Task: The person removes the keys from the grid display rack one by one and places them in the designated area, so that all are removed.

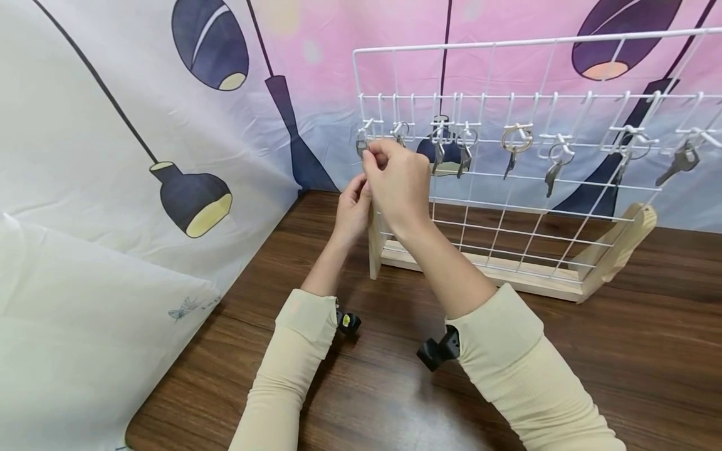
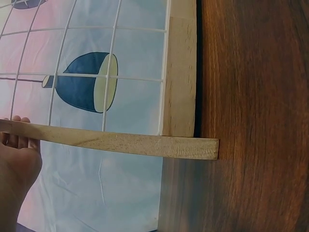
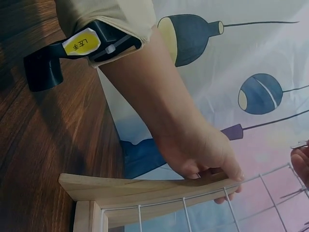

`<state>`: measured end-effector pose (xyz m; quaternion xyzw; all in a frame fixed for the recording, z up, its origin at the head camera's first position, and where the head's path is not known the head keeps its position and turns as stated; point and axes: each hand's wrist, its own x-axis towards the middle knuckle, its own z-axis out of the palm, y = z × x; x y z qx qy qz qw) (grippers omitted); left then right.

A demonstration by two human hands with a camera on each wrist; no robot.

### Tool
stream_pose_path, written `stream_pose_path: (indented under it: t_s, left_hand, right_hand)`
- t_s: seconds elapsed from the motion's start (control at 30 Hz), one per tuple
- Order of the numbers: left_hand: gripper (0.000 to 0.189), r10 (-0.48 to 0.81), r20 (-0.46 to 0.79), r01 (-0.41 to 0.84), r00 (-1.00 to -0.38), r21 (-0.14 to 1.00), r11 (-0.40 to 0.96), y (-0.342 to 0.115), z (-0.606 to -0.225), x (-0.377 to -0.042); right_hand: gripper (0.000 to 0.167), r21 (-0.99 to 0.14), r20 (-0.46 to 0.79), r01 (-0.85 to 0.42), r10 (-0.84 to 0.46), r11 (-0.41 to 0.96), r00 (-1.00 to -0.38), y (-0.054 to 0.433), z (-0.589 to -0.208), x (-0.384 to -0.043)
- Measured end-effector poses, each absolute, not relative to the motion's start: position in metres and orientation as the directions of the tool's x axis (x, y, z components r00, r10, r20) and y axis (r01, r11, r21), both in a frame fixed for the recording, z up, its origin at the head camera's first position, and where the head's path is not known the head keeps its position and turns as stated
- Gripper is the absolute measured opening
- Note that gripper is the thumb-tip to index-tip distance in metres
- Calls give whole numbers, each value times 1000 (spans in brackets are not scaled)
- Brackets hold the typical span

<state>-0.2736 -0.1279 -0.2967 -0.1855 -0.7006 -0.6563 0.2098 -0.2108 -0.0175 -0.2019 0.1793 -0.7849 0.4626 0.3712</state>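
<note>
My right hand [image 1: 399,181] is raised at the left end of a white wire grid rack [image 1: 502,210], thumb and index finger pinching a small silver key [image 1: 361,145] by the leftmost hook. A bit of that metal shows above the fingertips at the edge of the right wrist view. Lower down, my left hand [image 1: 352,210] grips the wooden side support [image 2: 120,142] of the rack, its fingers wrapped round the wood. More keys on rings hang from hooks along the grid, among them one on a gold-coloured ring [image 1: 516,139]. My right hand partly covers the second key from the left.
The rack's wooden base [image 1: 479,269] stands on a dark brown wooden table [image 1: 389,401]. A second wooden support [image 1: 620,250] holds the right end. Behind hangs a cloth printed with lamps [image 1: 316,125]. Black wrist cameras sit at both cuffs.
</note>
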Motion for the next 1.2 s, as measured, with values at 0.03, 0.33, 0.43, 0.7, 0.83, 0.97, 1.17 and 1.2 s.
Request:
stream_pose_path:
  t_s: [0.03,0.33,0.43,0.7,0.83,0.97,1.17,1.2]
  left_hand:
    - [32,-20,539,537,-842,841,73,-127,-297,-274]
    - [31,-23,551,547,-834,832,93,-128,-295,-275]
    - [30,-24,536,533,-844,842,89,-128,-295,-275]
    - [30,-21,526,524,-850,849,65,-127,-294,-275]
    - [28,-3,542,541,-840,839,51,-126,-293,-275]
    - [28,-3,541,541,-841,840,38,-127,-293,-275]
    - [30,-10,523,521,-853,851,70,-128,-293,-276]
    - [30,-13,520,518,-854,852,74,-128,-293,-276]
  right_hand:
    - [13,-586,757,-634,62,505,-650,-17,-202,-209]
    - [12,-492,850,-741,71,457,-521,-12,-196,-198]
    - [12,-469,868,-764,69,443,-492,-10,-192,-196]
    - [12,-504,840,-746,47,435,-540,-6,-177,-191]
    - [11,-546,813,-728,52,415,-580,-2,-174,-187]
    - [10,-582,791,-718,61,382,-609,2,-177,-181]
    - [10,-718,691,-678,48,156,-721,11,-186,-168]
    - [10,-745,664,-657,37,113,-747,13,-189,-166]
